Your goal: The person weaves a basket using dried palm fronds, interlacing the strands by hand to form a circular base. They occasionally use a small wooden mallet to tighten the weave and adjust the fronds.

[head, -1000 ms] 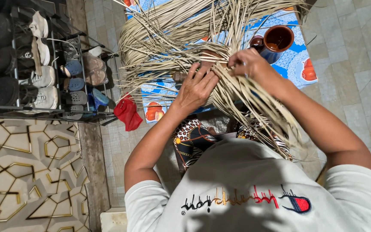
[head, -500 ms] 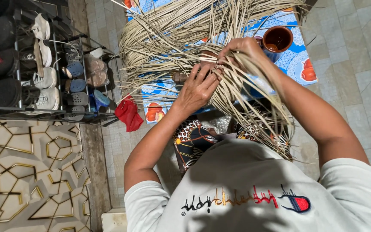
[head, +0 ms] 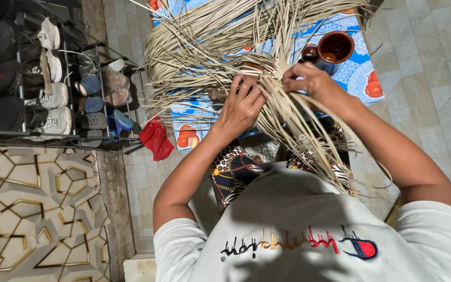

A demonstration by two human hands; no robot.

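Note:
A large fan of pale dried straw strips [head: 220,36] spreads out in front of me and trails down over my lap. My left hand [head: 242,104] presses on the strips where they cross, fingers closed over them. My right hand [head: 305,79] pinches a few strips just to the right, at the same crossing. The woven part under both hands is mostly hidden.
A blue patterned mat [head: 361,73] lies under the straw on the tiled floor. A brown clay cup [head: 336,47] stands on it at the upper right. A red cloth [head: 155,138] lies beside a metal shoe rack [head: 53,89] on the left.
My right hand rose toward the cup, then came back down beside my left hand. My left hand stayed pressed on the strips.

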